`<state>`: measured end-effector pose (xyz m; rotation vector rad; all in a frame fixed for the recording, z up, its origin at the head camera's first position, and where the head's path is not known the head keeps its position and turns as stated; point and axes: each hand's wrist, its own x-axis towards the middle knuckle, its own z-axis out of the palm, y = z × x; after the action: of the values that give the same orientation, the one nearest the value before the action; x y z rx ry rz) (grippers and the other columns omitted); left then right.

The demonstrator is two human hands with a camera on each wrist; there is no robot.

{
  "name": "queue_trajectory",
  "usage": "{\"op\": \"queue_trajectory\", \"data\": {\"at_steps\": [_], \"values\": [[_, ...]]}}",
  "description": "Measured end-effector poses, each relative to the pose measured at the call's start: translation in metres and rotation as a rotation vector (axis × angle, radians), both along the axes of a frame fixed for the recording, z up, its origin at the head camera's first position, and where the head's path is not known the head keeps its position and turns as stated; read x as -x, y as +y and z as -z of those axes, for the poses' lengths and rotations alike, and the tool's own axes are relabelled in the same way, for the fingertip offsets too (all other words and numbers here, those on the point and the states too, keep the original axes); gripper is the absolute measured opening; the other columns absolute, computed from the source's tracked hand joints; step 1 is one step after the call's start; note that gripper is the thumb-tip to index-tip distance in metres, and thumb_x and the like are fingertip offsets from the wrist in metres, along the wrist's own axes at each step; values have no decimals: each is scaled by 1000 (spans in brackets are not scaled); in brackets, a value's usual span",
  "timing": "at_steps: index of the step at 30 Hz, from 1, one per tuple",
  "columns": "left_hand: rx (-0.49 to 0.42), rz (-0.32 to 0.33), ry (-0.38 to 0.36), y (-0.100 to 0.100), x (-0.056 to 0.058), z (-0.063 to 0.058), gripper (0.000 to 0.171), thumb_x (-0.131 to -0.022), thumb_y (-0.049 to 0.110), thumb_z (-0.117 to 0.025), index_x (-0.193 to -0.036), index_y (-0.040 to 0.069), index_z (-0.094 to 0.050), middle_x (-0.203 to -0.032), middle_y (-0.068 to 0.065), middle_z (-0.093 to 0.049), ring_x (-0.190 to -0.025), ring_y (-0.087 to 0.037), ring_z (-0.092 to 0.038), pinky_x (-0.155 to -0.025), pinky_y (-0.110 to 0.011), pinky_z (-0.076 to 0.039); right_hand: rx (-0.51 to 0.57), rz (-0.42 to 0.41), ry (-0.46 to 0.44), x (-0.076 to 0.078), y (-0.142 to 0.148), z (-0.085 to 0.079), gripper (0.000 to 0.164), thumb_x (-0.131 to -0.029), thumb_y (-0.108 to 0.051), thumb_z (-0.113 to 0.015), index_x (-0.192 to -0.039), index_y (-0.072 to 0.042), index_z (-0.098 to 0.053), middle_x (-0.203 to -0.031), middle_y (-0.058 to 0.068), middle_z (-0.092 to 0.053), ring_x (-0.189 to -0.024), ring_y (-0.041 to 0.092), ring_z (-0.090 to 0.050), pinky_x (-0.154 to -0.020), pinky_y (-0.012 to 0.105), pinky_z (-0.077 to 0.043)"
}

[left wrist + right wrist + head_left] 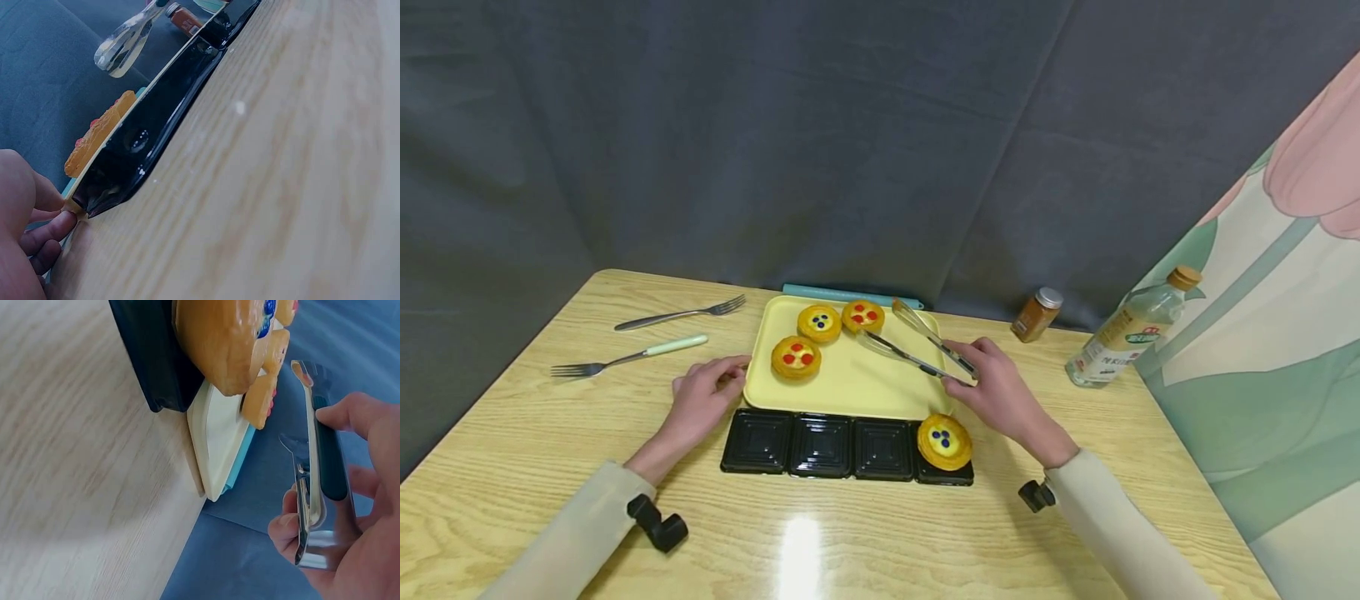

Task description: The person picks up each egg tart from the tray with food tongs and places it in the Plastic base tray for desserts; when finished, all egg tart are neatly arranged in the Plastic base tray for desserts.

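Note:
My left hand (706, 396) pinches the left edge of a pale yellow tray (842, 387) between thumb and fingers. On the tray sit two tarts with red dots, one at the left (796, 358) and one at the back (862, 316), beside a blue-dotted tart (819, 322). My right hand (996, 387) grips metal tongs (330, 456) with dark handle panels. Their arms are spread over the tray's right half with nothing between the tips. Another blue-dotted tart (944, 442) rests in the rightmost compartment of a black container (822, 446) in front of the tray.
Two forks, one all metal (681, 317) and one green-handled (628, 356), lie at the left. A teal bar (842, 293) lies behind the tray. At the right stand a spice jar (1036, 315) and a clear bottle (1123, 337). Dark curtain hangs behind.

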<state>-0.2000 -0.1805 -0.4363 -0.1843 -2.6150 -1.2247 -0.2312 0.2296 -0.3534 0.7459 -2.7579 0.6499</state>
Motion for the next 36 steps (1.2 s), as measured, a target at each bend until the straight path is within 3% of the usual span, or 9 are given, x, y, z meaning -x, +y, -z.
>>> {"op": "queue_trajectory", "data": {"at_steps": [19, 36], "values": [[-3, 1, -1, 0, 1, 0, 35, -101, 10, -59, -134, -2, -62, -109, -14, -69, -107, -36, -53, -86, -52, -22, -34, 17, -33, 31, -16, 4, 52, -91, -19, -72, -139, -2, -60, -102, 16, -56, -75, 23, -46, -63, 36, -39], [-9, 6, -11, 0, 0, 0, 36, -102, 11, -57, -135, -2, -61, -110, -12, -69, -107, -34, -51, -86, -51, -21, -30, 16, -79, 37, -24, 8, 51, -93, -17, -73, -139, 0, -59, -99, 16, -54, -75, 24, -46, -63, 36, -38]]}}
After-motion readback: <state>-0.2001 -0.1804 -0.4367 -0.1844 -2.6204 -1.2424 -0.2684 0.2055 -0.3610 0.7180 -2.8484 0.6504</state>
